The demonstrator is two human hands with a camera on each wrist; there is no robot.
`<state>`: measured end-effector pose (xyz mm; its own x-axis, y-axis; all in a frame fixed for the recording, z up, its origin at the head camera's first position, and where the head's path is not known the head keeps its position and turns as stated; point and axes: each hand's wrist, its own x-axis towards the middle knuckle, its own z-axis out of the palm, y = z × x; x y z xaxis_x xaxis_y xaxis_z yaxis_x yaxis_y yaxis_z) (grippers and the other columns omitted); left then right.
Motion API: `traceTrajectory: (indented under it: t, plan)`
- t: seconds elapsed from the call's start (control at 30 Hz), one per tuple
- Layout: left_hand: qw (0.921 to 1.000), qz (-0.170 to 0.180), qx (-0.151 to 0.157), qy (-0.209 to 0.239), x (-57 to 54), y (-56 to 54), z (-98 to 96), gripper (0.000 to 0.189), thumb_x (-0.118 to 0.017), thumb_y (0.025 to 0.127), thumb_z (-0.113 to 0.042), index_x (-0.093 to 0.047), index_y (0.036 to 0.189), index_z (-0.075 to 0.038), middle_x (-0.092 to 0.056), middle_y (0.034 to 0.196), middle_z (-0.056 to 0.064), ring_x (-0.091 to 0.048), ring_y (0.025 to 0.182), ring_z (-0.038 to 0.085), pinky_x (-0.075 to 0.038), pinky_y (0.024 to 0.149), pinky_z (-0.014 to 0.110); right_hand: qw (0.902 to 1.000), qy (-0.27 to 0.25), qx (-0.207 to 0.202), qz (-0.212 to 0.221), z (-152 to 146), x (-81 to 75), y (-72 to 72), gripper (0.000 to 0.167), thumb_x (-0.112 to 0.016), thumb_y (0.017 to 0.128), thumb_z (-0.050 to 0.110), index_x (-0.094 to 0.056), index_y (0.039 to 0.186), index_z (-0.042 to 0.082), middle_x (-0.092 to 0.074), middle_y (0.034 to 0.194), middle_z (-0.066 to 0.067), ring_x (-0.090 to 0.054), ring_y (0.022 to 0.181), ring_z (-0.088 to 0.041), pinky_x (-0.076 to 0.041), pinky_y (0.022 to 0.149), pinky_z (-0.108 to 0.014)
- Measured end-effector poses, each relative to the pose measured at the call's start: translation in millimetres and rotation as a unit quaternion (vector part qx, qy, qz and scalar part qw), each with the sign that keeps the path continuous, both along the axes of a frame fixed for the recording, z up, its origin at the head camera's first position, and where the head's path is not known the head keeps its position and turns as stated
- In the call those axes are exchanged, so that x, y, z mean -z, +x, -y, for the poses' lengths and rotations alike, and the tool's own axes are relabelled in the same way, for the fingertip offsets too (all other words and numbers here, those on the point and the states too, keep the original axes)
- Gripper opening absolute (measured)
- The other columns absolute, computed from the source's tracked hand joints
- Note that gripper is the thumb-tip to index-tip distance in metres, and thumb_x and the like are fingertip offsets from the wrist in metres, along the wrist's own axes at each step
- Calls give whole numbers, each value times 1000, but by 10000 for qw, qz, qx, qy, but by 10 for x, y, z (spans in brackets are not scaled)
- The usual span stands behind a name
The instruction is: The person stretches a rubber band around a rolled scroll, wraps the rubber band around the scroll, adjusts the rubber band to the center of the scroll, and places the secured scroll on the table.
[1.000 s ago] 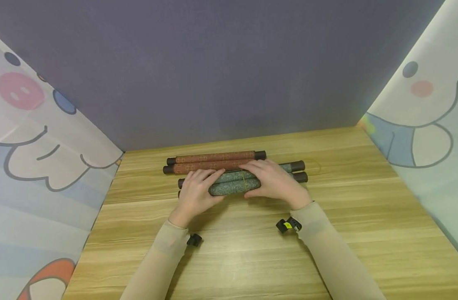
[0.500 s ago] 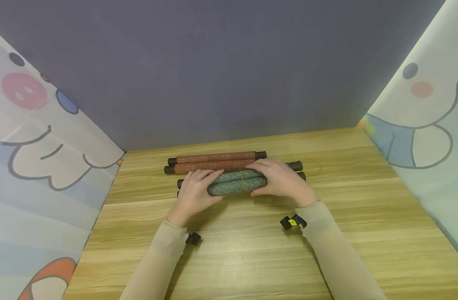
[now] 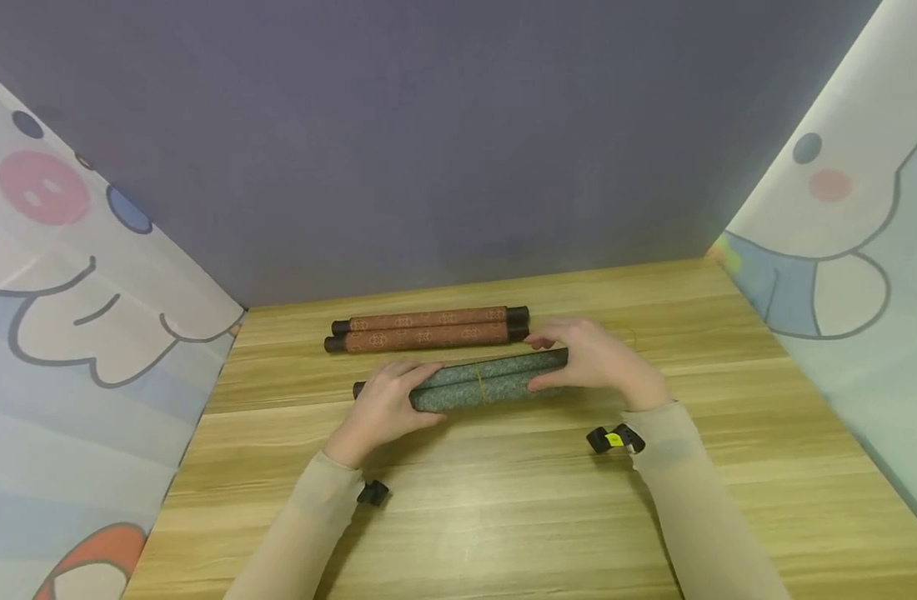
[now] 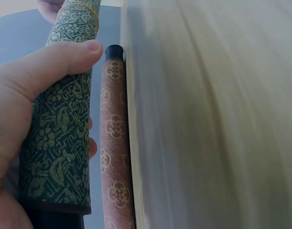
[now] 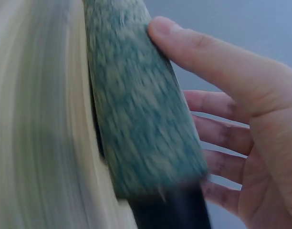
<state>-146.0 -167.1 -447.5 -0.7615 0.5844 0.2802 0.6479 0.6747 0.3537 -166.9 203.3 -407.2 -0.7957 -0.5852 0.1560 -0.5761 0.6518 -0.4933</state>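
Two green patterned hanging scrolls [image 3: 451,396], rolled up side by side, are bound at the middle by a thin yellow rubber band [image 3: 480,383]. My left hand [image 3: 383,407] grips them near their left end, thumb across the near side, as the left wrist view [image 4: 55,143] shows too. At the right end is my right hand [image 3: 597,364], its thumb touching the cloth and its fingers loosely spread behind. In the head view a gap shows between its index finger and the scrolls. A black roller end [image 5: 172,210] sticks out in the right wrist view, which is blurred.
Behind the green pair, two reddish-brown patterned scrolls [image 3: 428,337] with black ends lie side by side on the wood-grain table [image 3: 466,517]. A faint thin yellow loop [image 3: 633,337] lies right of them. A grey panel [image 3: 458,150] rises at the back, with cartoon-printed sheets at both sides.
The green scrolls have come toward me, away from the brown pair. My right hand has slid right along them to their end, while my left hand keeps its grip and moves slightly nearer.
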Motion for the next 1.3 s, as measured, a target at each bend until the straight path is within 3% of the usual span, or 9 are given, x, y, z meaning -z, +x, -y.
traceTrajectory:
  t: [0.27,0.6,0.77,0.87,1.07,1.3]
  plan:
    - [9995,61,-123,-294,49,4,161,87,-104,74,-43,-70,148,-14,-74,136,14,-70,125,38,-49,110,70,9995,201,-147,-191,-170,124,24,65,-95,86,43,-76,134,4,-78,121,-9,-76,109,-29,-61,95,-53]
    - [9980,328,-137,-518,125,-9,242,87,-102,76,-46,-69,149,-12,-73,138,14,-67,130,39,-43,114,74,9994,340,-6,-113,-368,268,61,58,-92,89,37,-76,131,1,-78,127,-14,-75,114,-36,-59,101,-58]
    - [9962,736,-41,-474,142,-37,263,87,-100,79,-42,-65,154,-11,-70,142,15,-65,133,39,-41,117,71,9989,129,442,-65,-555,311,-10,45,-89,94,26,-77,128,-1,-79,122,-15,-76,108,-34,-62,94,-55]
    - [9945,914,23,-506,140,-53,268,87,-99,82,-40,-63,155,-10,-69,145,16,-64,134,40,-45,116,67,9968,38,801,7,-696,302,-62,42,-86,97,23,-75,128,-4,-78,121,-20,-75,109,-40,-62,93,-57]
    - [9914,1120,78,-668,65,-58,259,85,-97,86,-37,-61,157,-8,-66,148,19,-61,136,43,-49,113,64,9855,-43,1618,514,-964,314,-192,50,-77,104,24,-67,138,-11,-69,134,-33,-67,120,-52,-53,104,-67]
    - [9854,1434,-82,-917,-20,-69,285,85,-96,86,-38,-60,158,-8,-62,153,20,-56,141,46,-42,116,70,9728,168,2237,576,-1161,418,-310,56,-72,107,28,-62,142,-14,-61,141,-40,-64,122,-57,-48,107,-71]
